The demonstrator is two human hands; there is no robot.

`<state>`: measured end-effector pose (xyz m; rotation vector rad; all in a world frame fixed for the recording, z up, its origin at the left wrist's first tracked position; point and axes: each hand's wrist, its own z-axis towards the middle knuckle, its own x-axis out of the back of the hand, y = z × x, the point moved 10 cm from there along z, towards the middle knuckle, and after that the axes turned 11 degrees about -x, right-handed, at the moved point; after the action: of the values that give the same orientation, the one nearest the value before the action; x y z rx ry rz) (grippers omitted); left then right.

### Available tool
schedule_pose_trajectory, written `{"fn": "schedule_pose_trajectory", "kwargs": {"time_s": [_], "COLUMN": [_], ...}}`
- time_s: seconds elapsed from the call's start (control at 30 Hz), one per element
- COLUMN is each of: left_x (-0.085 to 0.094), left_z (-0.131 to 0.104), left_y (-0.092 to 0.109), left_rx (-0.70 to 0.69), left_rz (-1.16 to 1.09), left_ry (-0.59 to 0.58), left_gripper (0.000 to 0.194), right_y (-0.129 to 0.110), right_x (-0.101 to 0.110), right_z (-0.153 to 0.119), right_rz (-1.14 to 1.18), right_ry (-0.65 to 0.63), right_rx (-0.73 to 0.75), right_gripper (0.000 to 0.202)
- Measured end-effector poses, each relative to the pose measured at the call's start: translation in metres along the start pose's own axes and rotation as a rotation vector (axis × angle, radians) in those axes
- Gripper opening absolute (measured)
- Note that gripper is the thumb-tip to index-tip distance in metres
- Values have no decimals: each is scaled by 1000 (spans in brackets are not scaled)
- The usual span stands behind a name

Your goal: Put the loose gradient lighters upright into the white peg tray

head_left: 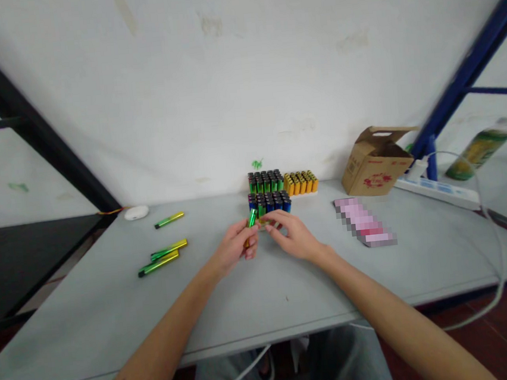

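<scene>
My left hand (237, 239) is closed around a shiny green-and-yellow tube (252, 217), shaped like a lighter and tilted, green end up. My right hand (294, 234) is beside it, fingers stretched toward the front of a block of upright blue and green tubes (273, 203). Its thumb and fingers look apart; whether the fingertips touch the pale edge under that block, I cannot tell. Behind stands a block of green, black-topped tubes (265, 181). Orange ones (300, 182) are packed to the right. On the left lie loose green-and-yellow tubes, one alone (169, 220) and others together (158, 263).
An open cardboard box (374, 163) is at the back right, near a white power strip (442, 191) and a bottle (478, 150). A pink, pixelated phone-shaped thing (364, 222) lies right of my hands. A white case (136, 212) is back left. A cable (496, 250) hangs over the right edge.
</scene>
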<state>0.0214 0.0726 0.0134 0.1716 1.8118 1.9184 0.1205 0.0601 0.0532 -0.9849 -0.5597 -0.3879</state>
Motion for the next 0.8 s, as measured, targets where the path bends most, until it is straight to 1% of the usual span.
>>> {"fn": "schedule_pose_trajectory", "kwargs": {"time_s": [0.07,0.17,0.27,0.33,0.5,0.6,0.7,0.8], "left_x": [-6,-10,-16,-17,-14,-14,-13,-11], "left_z": [-1,-1,-1,-1,2,4,4,3], "left_y": [-4,-10,-17,-19,-17,-15,-19,-28], "left_rx": [2,3,19,20,-41,-76,-49,26], "left_rz": [8,38,49,72,159,214,237,207], "left_ry": [-29,-75,-133,-149,-133,-143,-154,-150], "left_gripper": [28,36,39,38,39,39,41,45], "right_y": [-4,-7,-2,3,13,8,3,2], "right_x": [6,12,15,14,9,7,9,10], "right_z": [1,2,3,4,5,5,4,3], "right_rz": [82,178,233,267,371,373,353,341], "right_ry": [31,68,91,89,45,20,35,59], "right_rx": [13,4,-47,-79,-174,-158,-122,-111], "right_gripper": [25,30,34,34,31,27,25,24]}}
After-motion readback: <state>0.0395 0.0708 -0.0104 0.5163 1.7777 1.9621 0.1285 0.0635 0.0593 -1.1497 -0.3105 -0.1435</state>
